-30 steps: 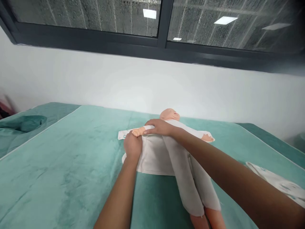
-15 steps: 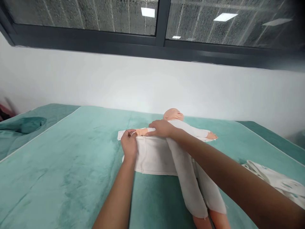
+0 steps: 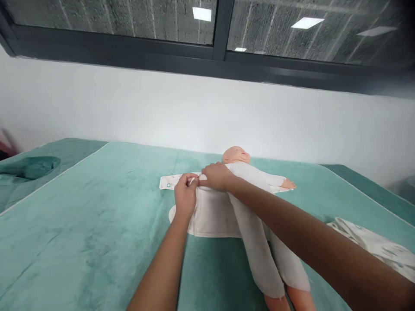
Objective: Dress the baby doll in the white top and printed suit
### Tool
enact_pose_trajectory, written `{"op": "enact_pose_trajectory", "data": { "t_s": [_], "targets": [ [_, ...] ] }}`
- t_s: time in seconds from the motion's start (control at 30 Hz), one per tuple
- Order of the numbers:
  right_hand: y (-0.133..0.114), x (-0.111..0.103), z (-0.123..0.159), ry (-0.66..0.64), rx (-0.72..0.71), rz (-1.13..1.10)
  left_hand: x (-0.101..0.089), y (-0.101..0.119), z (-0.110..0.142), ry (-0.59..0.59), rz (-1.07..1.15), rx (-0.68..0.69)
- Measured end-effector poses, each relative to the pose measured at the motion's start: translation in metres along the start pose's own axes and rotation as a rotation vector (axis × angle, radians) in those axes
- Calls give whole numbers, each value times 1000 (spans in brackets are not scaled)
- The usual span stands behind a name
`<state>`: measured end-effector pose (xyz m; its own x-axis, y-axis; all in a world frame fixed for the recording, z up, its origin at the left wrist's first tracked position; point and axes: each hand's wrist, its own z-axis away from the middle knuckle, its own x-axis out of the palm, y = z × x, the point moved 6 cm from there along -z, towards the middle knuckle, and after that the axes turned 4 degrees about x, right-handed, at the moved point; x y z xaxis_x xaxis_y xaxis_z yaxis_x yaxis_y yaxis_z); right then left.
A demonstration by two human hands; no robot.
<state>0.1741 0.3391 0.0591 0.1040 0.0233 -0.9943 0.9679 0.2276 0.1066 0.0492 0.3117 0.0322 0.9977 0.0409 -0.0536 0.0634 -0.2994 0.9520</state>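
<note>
A baby doll (image 3: 248, 170) in white clothing lies on its back, legs toward me. Under it an opened white baby shirt (image 3: 214, 216) is spread, its printed sleeve (image 3: 168, 182) stretching out to the left. My left hand (image 3: 184, 196) is closed, thumb and fingers pinching the shirt where the sleeve meets the body. Against those fingertips, my right hand (image 3: 218, 176) curls round the doll's arm on the left side. The doll's hand on that side is hidden between my hands. Its other arm lies stretched out to the right.
Teal padded bedding (image 3: 113, 224) covers the surface beneath. A crumpled white patterned cloth (image 3: 372, 244) lies at the right, beyond my forearm. Behind stands a white wall (image 3: 162, 108) below a dark-framed window (image 3: 223, 56). Folded teal fabric (image 3: 35, 166) bunches at the far left.
My left hand has shifted right, up to my right hand. The doll's hand, visible before, is now covered, and more of the printed sleeve shows. My right hand has hardly moved.
</note>
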Motion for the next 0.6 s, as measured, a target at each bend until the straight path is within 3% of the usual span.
{"op": "enact_pose_trajectory", "data": {
  "t_s": [0.13,0.2,0.27,0.37,0.43,0.53,0.6],
  "targets": [
    [-11,5,-4,33,35,-14,17,3,7,-144,-95,89],
    [-10,1,4,79,70,-40,13,-3,6,-99,-86,46],
    [2,-9,20,211,134,-159,6,-9,3,-36,-86,-1],
    [51,-23,65,541,353,-491,-1,-15,1,-2,-194,-33],
    [96,-15,102,677,578,-632,0,-17,0,-18,-305,-42],
    [152,19,149,671,892,-694,5,-17,2,-58,-465,-30],
    [171,47,163,571,947,-757,8,-17,4,-86,-547,-39]
  ]
}}
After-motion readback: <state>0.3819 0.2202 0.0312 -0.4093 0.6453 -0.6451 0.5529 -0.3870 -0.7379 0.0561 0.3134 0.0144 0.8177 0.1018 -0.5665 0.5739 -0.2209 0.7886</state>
